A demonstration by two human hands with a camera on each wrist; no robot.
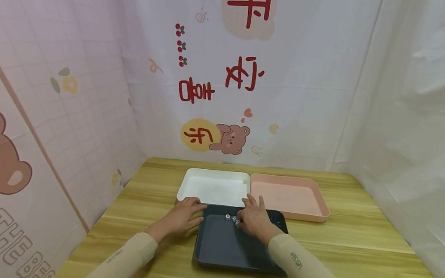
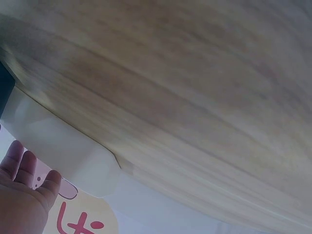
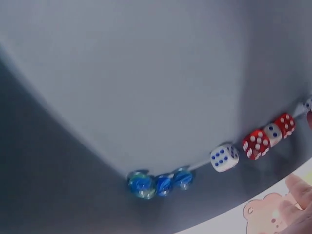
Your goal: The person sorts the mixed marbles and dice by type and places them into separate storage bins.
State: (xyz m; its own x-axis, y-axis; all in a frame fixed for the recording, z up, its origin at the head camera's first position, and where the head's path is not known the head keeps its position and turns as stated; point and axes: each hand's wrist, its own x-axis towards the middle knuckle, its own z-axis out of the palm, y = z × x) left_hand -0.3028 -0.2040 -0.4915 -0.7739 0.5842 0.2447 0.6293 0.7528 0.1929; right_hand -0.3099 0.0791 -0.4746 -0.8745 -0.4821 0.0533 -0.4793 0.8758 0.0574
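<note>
A dark tray [image 1: 234, 247] lies on the wooden table, with white dice [image 1: 227, 217] along its far side. My right hand [image 1: 254, 219] reaches over that side; its thumb and a finger pinch a white die [image 1: 237, 222], while other fingers stick up. In the right wrist view only fingertips show at the right edge, near red dice [image 3: 256, 144], another white die [image 3: 224, 157] and blue glass marbles [image 3: 183, 178] in a corner. My left hand [image 1: 185, 216] rests at the tray's left rim, fingers relaxed and holding nothing.
Behind the dark tray stand a white tray [image 1: 214, 172], with a small green spot near its right end, and a pink tray [image 1: 320, 202] beside it. The wooden table [image 1: 362, 252] meets printed cloth walls [image 1: 306, 97] at the back and sides.
</note>
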